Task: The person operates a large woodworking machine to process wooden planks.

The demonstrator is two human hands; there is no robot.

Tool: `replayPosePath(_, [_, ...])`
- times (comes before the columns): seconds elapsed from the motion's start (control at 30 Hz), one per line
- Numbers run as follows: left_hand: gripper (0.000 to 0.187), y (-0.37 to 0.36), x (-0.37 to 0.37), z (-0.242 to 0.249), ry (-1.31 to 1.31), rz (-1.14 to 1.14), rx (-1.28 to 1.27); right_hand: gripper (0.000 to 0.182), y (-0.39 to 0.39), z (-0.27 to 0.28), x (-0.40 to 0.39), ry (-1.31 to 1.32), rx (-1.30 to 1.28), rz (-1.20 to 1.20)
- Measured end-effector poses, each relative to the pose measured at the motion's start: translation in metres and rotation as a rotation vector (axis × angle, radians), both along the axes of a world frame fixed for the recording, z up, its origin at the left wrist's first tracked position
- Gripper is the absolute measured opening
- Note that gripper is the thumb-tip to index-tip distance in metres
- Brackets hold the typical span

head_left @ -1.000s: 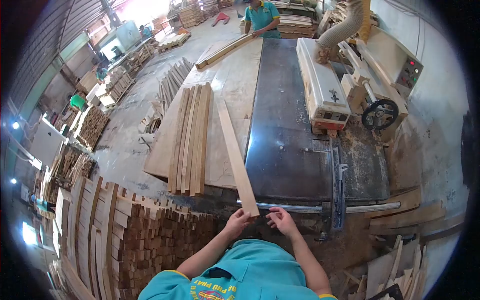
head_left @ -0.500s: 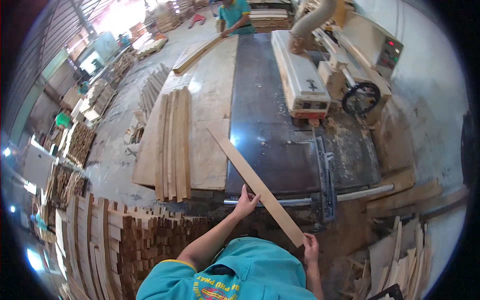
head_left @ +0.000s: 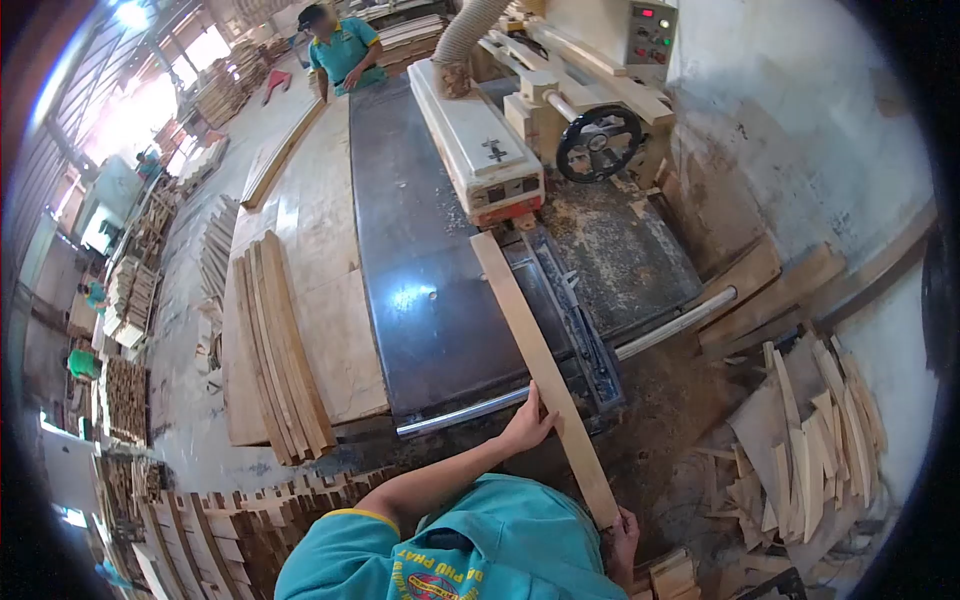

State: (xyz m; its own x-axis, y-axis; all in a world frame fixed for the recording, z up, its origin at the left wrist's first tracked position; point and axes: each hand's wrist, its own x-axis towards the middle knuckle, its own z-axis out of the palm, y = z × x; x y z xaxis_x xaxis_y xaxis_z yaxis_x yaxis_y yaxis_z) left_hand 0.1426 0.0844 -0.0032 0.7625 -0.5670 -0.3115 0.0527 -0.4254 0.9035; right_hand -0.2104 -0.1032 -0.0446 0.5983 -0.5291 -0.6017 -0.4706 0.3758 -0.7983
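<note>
A long, flat wooden board [head_left: 540, 365] lies over the dark metal table of a saw machine, its far end close to the machine's white housing [head_left: 478, 150]. My left hand [head_left: 529, 422] grips the board's left edge near its middle, thumb on top. At the near end, my right hand [head_left: 622, 538] is closed around the board's end, close to my body. A metal guide rail [head_left: 570, 310] runs just right of the board.
Several boards [head_left: 280, 350] lie stacked on the wooden side table at left. A co-worker [head_left: 343, 55] stands at the far end beside another long piece [head_left: 284, 152]. A black handwheel [head_left: 599, 144] and control panel [head_left: 652, 38] are at right. Offcuts [head_left: 810, 450] pile up lower right.
The board has swung from a slant toward the left to lie nearer the guide rail and machine housing. My view has turned right. The co-worker is more upright.
</note>
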Motion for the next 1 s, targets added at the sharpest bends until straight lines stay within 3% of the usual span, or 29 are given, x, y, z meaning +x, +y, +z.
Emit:
replayPosePath(0.1, [0.091,-0.020,0.007,-0.006,-0.157,-0.016,-0.065,0.035,-0.001,-0.018,-0.005,0.036,-0.073,0.012])
replayPosePath(0.17, [0.090,-0.032,0.014,-0.021,-0.208,-0.021,-0.038,0.036,-0.001,-0.028,-0.003,-0.131,-0.028,-0.077])
replayPosePath(0.3, [0.091,-0.055,0.018,-0.032,-0.354,0.049,0.051,0.040,-0.005,-0.018,0.008,-0.194,0.094,-0.204])
replayPosePath(0.43, [0.090,-0.062,0.028,-0.018,-0.171,0.076,0.092,0.044,-0.008,-0.025,0.015,-0.181,0.084,-0.148])
replayPosePath(0.5, [0.090,-0.065,0.035,-0.031,-0.441,0.133,0.193,0.044,-0.007,-0.032,0.024,-0.204,0.081,-0.123])
replayPosePath(0.7, [0.090,-0.065,0.092,-0.021,-0.421,0.141,0.320,0.046,-0.007,-0.023,0.087,-0.273,0.142,0.021])
replayPosePath(0.87, [0.090,-0.056,0.158,-0.032,-0.472,0.160,0.297,0.043,0.012,-0.036,0.154,-0.404,0.227,-0.103])
replayPosePath(1.0, [0.091,-0.050,0.196,-0.029,-0.470,0.177,0.301,0.033,0.017,-0.055,0.181,-0.353,0.274,-0.091])
